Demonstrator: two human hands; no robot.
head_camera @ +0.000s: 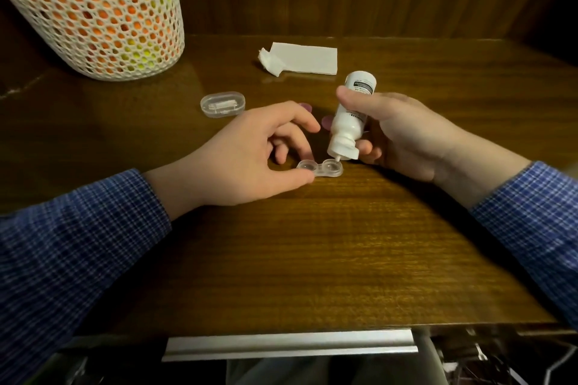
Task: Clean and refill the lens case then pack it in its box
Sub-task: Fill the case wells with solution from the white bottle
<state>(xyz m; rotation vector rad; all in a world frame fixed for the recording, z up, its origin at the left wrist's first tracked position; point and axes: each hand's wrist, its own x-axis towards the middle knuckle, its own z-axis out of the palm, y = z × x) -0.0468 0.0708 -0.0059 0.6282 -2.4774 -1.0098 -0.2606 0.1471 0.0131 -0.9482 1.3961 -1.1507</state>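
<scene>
A clear two-well lens case [320,168] lies open on the wooden table [312,244]. My left hand [250,153] pinches its left well between thumb and fingers. My right hand [403,134] grips a white solution bottle [350,117] tipped upside down, its open nozzle just over the right well. Two purple caps [420,122] lie behind the case, partly hidden by my left fingers and the bottle. The clear oval box [222,104] sits shut further back on the left.
A folded white tissue [301,58] lies near the table's back, with a dark wood panel behind. A white mesh basket [93,9] with orange and yellow contents stands at the back left. A metal rail [291,347] runs under the table's front edge.
</scene>
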